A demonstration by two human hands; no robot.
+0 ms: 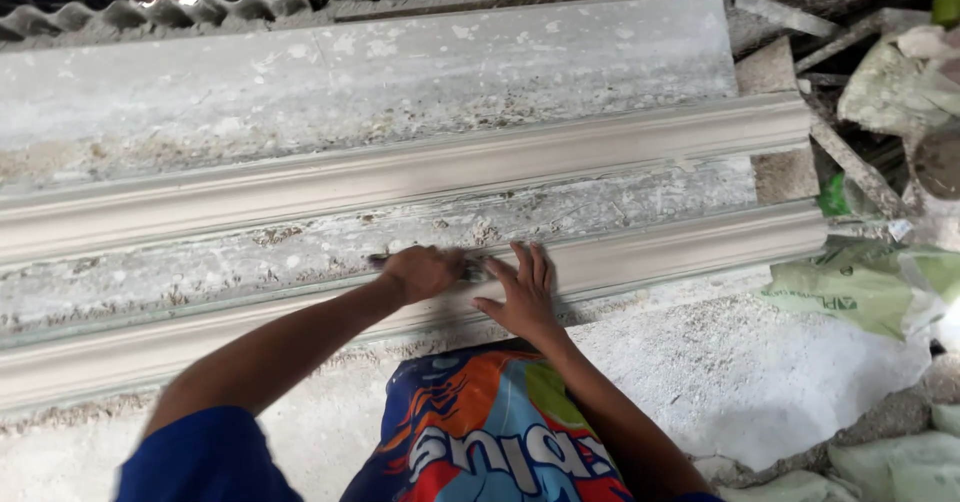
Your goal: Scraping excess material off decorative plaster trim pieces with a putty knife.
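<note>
Two long pale plaster mouldings lie lengthwise across a dusty work slab [400, 72]: a far moulding [420, 167] and a near moulding [650, 252]. My left hand [420, 272] is closed around a thin dark tool [378, 258] and rests on the rough strip between the two mouldings, at the near moulding's upper edge. My right hand [525, 290] lies flat beside it with fingers spread, pressing on the near moulding. The tool's working end is mostly hidden between the two hands.
Plaster crumbs litter the slab and the white floor [740, 372]. Crumpled green-and-white sacks [870, 282] lie at the right, with rubble and scrap wood [850, 162] behind. Corrugated sheet and wire mesh [200, 7] run along the far edge. My patterned shorts [480, 432] fill the bottom.
</note>
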